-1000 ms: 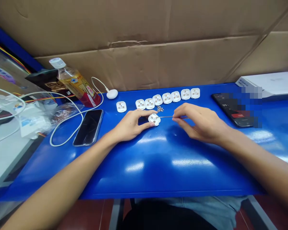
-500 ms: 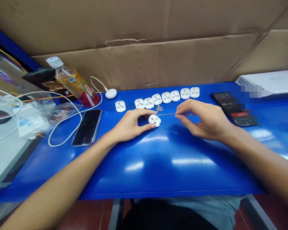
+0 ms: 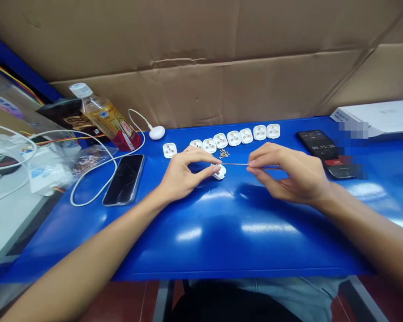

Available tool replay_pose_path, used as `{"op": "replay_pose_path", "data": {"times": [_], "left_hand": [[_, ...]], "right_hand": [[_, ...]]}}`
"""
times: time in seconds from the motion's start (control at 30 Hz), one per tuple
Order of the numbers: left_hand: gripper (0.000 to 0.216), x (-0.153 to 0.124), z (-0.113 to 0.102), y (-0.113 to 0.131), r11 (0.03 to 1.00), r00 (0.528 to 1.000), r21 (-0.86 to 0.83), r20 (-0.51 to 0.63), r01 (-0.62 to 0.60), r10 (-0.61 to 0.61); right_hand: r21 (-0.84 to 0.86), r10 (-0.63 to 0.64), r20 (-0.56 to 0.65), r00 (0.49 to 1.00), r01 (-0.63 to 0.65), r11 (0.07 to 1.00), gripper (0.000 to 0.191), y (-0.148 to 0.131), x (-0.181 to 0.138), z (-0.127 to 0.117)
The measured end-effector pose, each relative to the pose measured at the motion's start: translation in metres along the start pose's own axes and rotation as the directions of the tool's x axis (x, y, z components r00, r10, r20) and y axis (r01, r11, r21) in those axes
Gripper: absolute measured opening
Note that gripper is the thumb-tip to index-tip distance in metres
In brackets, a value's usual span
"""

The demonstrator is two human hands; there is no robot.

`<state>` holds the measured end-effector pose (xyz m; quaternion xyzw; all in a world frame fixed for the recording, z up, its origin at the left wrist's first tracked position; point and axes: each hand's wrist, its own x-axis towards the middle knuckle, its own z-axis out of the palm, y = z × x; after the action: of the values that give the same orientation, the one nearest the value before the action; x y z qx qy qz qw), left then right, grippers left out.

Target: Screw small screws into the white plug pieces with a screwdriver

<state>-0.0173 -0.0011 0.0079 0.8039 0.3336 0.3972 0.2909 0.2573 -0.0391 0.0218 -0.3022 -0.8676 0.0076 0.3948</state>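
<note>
My right hand [image 3: 285, 172] pinches a thin, copper-coloured rod-like tool [image 3: 233, 164] between thumb and fingers, holding it almost level. Its left end reaches the fingertips of my left hand [image 3: 190, 172], whose thumb and index finger are nearly together there; whatever lies between them is too small to make out. Just below those fingertips a round white plastic plug part [image 3: 219, 173] with metal contacts is partly covered by the thumb. Behind it lies a small pile of tiny brass-coloured pieces [image 3: 224, 154]. Similar square white plug parts [image 3: 246, 136] form a row farther back.
At left lie a dark phone [image 3: 124, 180], a looped white cable [image 3: 74, 190], a tilted drink bottle [image 3: 110, 123] and a round white device [image 3: 157, 132]. A phone showing a timer [image 3: 317, 145] and a white box [image 3: 383, 117] are at right. Cardboard [image 3: 201, 98] stands behind.
My left thumb and index finger have shifted from the sides of the round plug part to the tool's end, covering more of the part. The view has shifted slightly.
</note>
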Motion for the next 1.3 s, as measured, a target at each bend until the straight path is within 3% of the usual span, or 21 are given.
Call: {"op": "replay_pose_path", "data": {"times": [0.17, 0.3, 0.43, 0.6, 0.8, 0.93, 1.3], "left_hand": [[0.017, -0.001, 0.002, 0.002, 0.999, 0.998, 0.044, -0.054, -0.03, 0.033], [0.015, -0.004, 0.002, 0.004, 0.99, 0.991, 0.115, -0.101, -0.077, 0.089], [0.011, -0.006, 0.004, 0.006, 0.993, 0.986, 0.076, -0.139, -0.085, 0.095], [0.013, -0.004, 0.007, 0.003, 0.994, 0.988, -0.103, -0.151, -0.023, 0.007], [0.023, -0.002, 0.006, -0.001, 0.976, 0.995, -0.216, -0.097, -0.029, 0.008], [0.03, -0.002, 0.003, -0.002, 0.979, 0.997, -0.205, -0.074, -0.01, -0.005], [0.012, -0.003, 0.003, -0.001, 0.992, 0.991, -0.123, -0.129, 0.022, -0.038]], "right_hand": [[0.009, 0.046, 0.001, 0.999, -0.046, 0.999, 0.021, -0.002, 0.0, 0.0], [-0.007, 0.142, -0.048, 0.989, -0.142, 0.99, 0.01, -0.01, 0.004, -0.001], [0.138, 0.245, -0.09, 0.965, -0.232, 0.963, 0.009, -0.012, 0.005, 0.001], [0.227, 0.19, -0.124, 0.974, -0.158, 0.961, 0.021, -0.006, -0.001, 0.006], [0.222, 0.165, -0.141, 0.976, -0.131, 0.966, 0.023, -0.006, -0.001, 0.006], [0.201, 0.166, -0.14, 0.976, -0.136, 0.97, 0.021, -0.006, 0.0, 0.004], [0.203, 0.151, -0.157, 0.976, -0.118, 0.972, 0.024, -0.005, -0.001, 0.005]]}}
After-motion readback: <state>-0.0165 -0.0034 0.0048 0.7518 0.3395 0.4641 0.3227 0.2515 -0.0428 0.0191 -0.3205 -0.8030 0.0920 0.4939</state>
